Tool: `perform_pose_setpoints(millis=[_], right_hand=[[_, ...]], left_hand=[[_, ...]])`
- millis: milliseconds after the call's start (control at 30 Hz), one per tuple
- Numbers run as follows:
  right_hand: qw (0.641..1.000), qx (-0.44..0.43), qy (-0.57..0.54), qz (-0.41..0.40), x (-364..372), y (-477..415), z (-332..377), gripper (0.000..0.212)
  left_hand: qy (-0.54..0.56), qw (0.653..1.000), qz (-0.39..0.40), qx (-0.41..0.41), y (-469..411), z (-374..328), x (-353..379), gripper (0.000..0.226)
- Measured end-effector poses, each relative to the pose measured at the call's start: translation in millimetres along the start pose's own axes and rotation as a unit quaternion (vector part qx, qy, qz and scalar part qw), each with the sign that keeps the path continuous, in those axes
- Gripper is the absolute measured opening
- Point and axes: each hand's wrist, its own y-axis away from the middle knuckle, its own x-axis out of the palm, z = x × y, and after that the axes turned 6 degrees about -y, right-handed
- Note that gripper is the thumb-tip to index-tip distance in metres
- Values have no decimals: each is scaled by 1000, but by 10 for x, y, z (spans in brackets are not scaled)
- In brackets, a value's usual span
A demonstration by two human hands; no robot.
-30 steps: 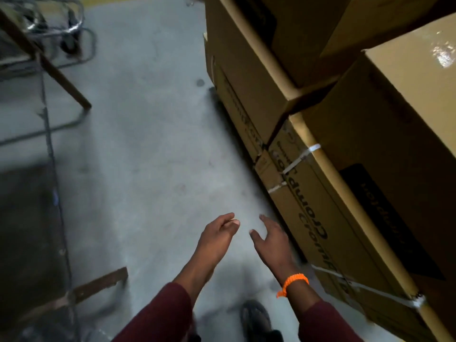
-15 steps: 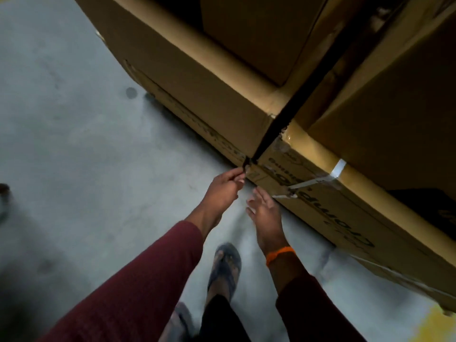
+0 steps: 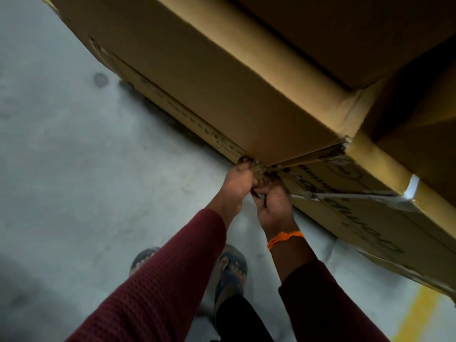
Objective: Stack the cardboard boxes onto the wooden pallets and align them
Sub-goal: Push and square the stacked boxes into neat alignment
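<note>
Large cardboard boxes fill the upper right in a stack. A plain upper box [image 3: 222, 82] overhangs two lower ones: a left lower box [image 3: 170, 104] and a printed lower box [image 3: 357, 193] with a white strap. My left hand [image 3: 237, 186] and my right hand [image 3: 274, 206] are side by side at the seam where these boxes meet. The left fingers curl on the left lower box's corner. The right fingers curl on the printed box's corner. The fingertips are blurred. No pallet is visible.
Grey concrete floor [image 3: 86, 169] spreads to the left and below. My sandalled feet [image 3: 232, 267] stand close to the stack. A yellow floor line [image 3: 419, 314] runs at the bottom right. More boxes [image 3: 345, 33] rise at the top right.
Both hands have risen from open in mid-air to the box corner and curled onto it. The view has moved closer to the stack.
</note>
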Motion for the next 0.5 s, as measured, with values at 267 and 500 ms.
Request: perform_pose_setpoints(millis=[267, 500], right_hand=[[999, 27, 35, -8, -190, 360, 116, 60], [966, 69, 5, -248, -1403, 568, 507, 45]], left_hand=[[-9, 1000, 2, -22, 164, -26, -66, 69], [36, 998, -50, -31, 139, -138, -75, 36]])
